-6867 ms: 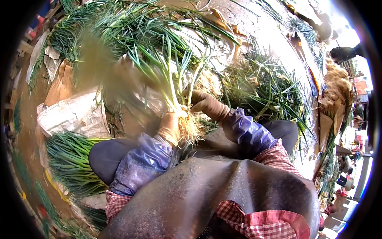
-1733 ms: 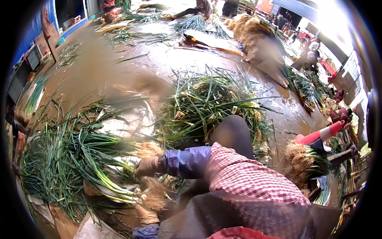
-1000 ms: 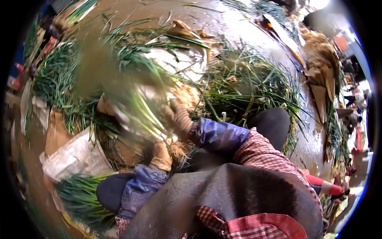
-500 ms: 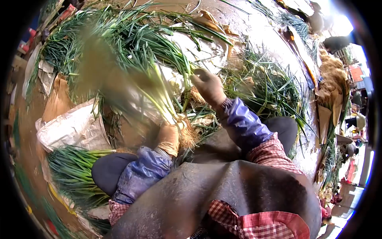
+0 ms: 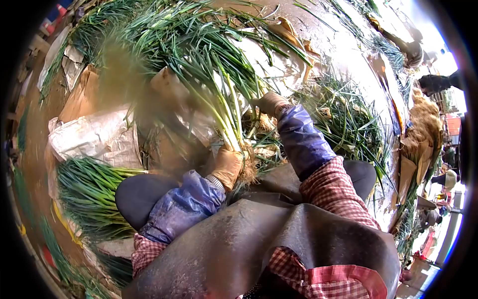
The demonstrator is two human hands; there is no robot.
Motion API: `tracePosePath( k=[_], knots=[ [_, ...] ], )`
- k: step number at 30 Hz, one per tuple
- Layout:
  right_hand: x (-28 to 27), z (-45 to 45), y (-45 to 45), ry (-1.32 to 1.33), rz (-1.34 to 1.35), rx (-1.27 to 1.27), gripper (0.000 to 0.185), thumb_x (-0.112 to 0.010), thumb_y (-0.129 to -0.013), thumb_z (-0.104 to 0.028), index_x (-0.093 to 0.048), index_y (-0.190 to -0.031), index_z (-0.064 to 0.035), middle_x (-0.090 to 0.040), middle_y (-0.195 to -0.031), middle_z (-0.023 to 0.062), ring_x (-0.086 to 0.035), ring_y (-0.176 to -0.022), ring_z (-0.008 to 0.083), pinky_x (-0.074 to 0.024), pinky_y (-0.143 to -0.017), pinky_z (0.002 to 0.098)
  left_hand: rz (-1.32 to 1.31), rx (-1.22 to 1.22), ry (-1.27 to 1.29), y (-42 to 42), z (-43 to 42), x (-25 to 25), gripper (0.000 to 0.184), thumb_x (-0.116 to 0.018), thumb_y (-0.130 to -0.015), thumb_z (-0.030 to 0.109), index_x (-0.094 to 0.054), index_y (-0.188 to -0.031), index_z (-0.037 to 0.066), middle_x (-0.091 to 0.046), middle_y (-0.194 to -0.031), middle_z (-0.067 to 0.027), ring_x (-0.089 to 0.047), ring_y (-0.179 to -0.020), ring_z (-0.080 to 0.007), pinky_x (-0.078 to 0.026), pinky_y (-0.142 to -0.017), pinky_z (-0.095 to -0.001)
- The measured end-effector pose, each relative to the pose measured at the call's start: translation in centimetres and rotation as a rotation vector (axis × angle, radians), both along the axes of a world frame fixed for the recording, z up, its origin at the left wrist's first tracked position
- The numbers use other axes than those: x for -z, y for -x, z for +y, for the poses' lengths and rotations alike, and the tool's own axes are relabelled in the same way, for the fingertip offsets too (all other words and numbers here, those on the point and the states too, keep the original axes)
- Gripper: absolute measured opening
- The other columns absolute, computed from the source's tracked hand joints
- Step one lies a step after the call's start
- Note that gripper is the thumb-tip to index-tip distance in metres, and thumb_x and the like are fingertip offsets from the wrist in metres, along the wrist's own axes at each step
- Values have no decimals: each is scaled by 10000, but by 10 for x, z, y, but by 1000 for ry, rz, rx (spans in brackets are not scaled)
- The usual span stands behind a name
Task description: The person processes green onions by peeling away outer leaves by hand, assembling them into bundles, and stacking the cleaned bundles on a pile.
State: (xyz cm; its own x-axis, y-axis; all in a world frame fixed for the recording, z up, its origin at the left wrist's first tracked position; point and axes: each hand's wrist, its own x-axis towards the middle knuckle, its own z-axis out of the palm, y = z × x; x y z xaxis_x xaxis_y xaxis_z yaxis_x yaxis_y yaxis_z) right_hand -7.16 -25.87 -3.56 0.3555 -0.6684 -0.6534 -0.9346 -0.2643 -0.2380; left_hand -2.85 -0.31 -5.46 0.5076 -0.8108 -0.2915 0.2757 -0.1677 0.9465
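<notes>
My left hand (image 5: 228, 167), in a tan glove, is closed round the lower stalks of a bunch of green onions (image 5: 229, 122). Their stringy roots (image 5: 248, 167) stick out beside the glove, and the leaves lean up and to the left. My right hand (image 5: 272, 103), gloved too, reaches to the near edge of a large heap of green onions (image 5: 174, 37). Its curled fingers are at the stalks there and look closed on them; the fingertips are partly hidden.
A second loose heap of green onions (image 5: 343, 112) lies to the right. At the left, trimmed green onions (image 5: 94, 194) rest beside my knee, below a pale paper sheet (image 5: 97, 137). A dark apron (image 5: 259, 239) covers my lap. Another person's dark sleeve (image 5: 438, 82) shows at far right.
My right hand has moved slightly right, its fingers now lower among the heap's stalks. The left hand still holds its bunch, which stands a little more upright. The whole view has shifted a little.
</notes>
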Motion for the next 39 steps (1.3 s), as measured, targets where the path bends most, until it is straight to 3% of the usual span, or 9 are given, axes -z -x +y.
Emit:
tracePosePath(
  k=[7,10,18,22,26,29,31,34,39],
  knots=[
    [52,-22,3,-83,-322,-85,320,-605,-869,-309,-658,-900,5,-641,-691,91,-567,-513,155,-438,-450,276,-148,58,-26,0,-2,-8,130,-570,-869,42,-584,-989,-4,-617,-838,-32,-562,-718,-132,-473,-612,-274],
    [-7,16,-2,-92,-1093,410,283,-609,-883,-279,-653,-957,-10,-642,-733,72,-543,-554,129,-439,-499,266,242,-116,1,1,-5,-13,123,-607,-824,27,-611,-944,5,-624,-836,-39,-562,-691,-123,-460,-575,-250],
    [-15,23,50,-124,-1002,614,282,-575,-870,-191,-612,-1077,-2,-656,-743,83,-553,-514,107,-443,-446,191,494,-158,162,-7,-5,-23,180,-588,-757,-33,-626,-933,-18,-627,-809,-64,-591,-688,-145,-481,-598,-250],
    [-7,36,26,-439,-732,519,503,-591,-881,-420,-538,-1215,-49,-651,-869,88,-595,-616,141,-496,-536,257,694,-107,99,-1,-6,-29,149,-583,-777,2,-595,-925,-5,-612,-786,-55,-587,-668,-154,-484,-608,-261],
    [-16,56,-17,-370,-1003,281,376,-640,-846,-180,-578,-1206,-92,-651,-894,80,-593,-808,138,-510,-706,258,341,42,-214,-2,-6,-38,113,-608,-793,80,-594,-896,34,-564,-672,-12,-541,-589,-127,-442,-529,-257],
    [-29,57,-17,253,-917,-465,400,-615,-848,-125,-541,-1239,-93,-647,-1037,73,-607,-929,142,-508,-803,257,299,23,-310,-9,-7,-36,132,-636,-767,76,-596,-885,36,-530,-642,-2,-504,-555,-126,-408,-498,-269],
    [-64,78,-12,-148,-1106,129,539,-658,-827,-127,-447,-1314,-37,-608,-1145,141,-596,-1004,185,-510,-843,276,290,17,-398,-14,-9,-40,152,-652,-739,54,-598,-880,37,-522,-646,-4,-497,-557,-141,-402,-497,-284],
    [-23,47,-3,-73,-959,128,673,-682,-818,-272,-382,-1347,16,-620,-1095,171,-624,-925,224,-487,-849,286,367,-28,-229,-7,-9,-26,187,-630,-717,-10,-602,-896,32,-584,-757,-36,-548,-662,-173,-450,-562,-288],
    [-40,55,10,-552,-850,214,256,-647,-848,-249,-622,-944,-14,-640,-768,64,-614,-603,137,-515,-568,259,530,-2,-18,-7,-6,-12,237,-585,-719,-52,-619,-944,16,-633,-841,-57,-587,-728,-183,-489,-629,-286]
  ],
)
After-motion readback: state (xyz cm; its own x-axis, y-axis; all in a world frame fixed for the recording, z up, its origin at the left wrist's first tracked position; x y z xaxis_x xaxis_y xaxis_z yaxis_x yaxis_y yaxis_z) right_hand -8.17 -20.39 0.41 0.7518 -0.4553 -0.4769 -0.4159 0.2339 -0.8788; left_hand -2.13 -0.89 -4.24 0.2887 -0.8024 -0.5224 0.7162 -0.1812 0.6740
